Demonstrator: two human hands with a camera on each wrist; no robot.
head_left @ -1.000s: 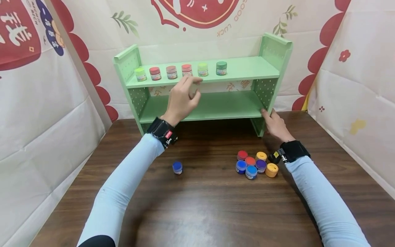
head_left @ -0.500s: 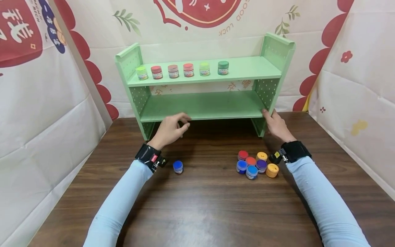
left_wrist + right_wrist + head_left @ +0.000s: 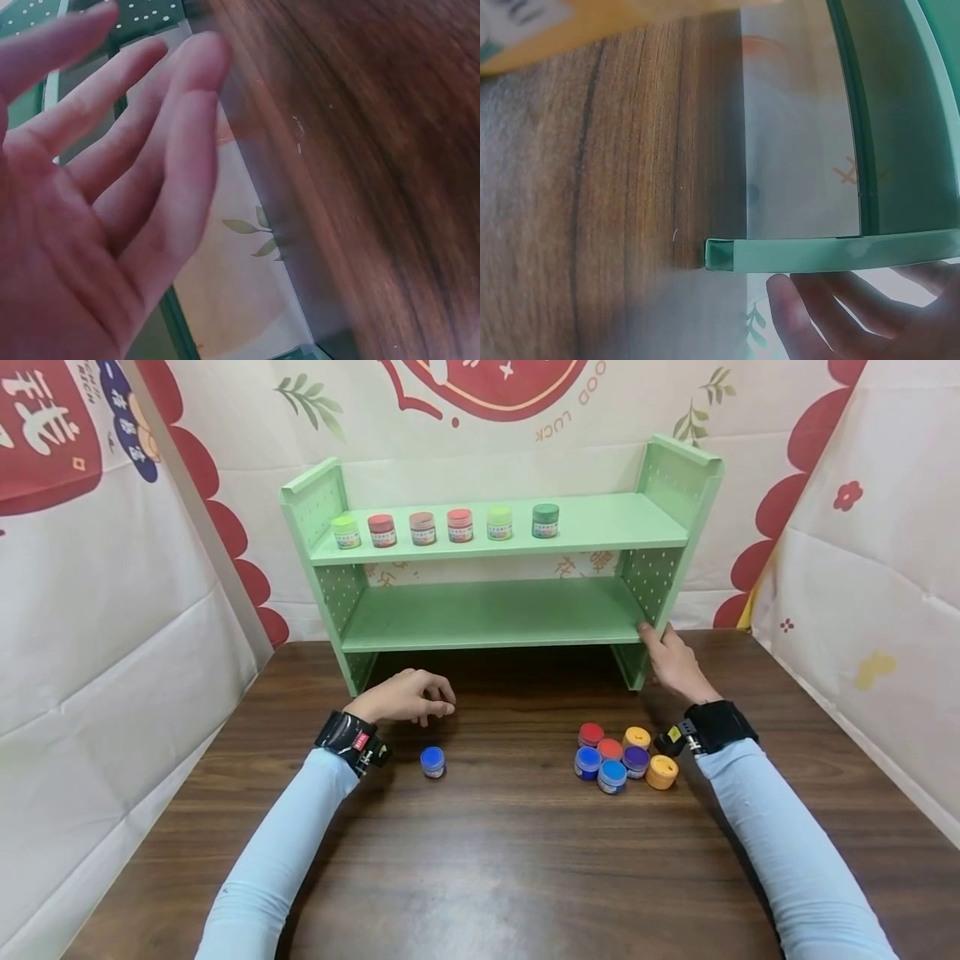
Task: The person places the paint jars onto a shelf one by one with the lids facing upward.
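My left hand (image 3: 405, 697) hovers over the table (image 3: 480, 852), just behind a lone blue-lidded paint jar (image 3: 432, 763). Its fingers are loosely bent and hold nothing, as the left wrist view also shows. On the right, my right hand (image 3: 678, 670) grips the lower right side panel of a green two-tier shelf (image 3: 495, 617), thumb at the front. In the right wrist view, several fingers (image 3: 799, 322) lie along the panel's outer side. Several small jars stand in a row on the upper tier, from a light green jar (image 3: 346, 532) to a dark green jar (image 3: 545, 522).
A cluster of jars sits on the table near my right wrist, among them a purple-lidded jar (image 3: 636, 762) and a yellow jar (image 3: 662, 772). Printed white cloth (image 3: 495, 464) hangs behind the shelf and along both sides.
My left hand has come down from in front of the upper-tier jars to low over the table by the blue-lidded jar. My right hand keeps its grip on the shelf.
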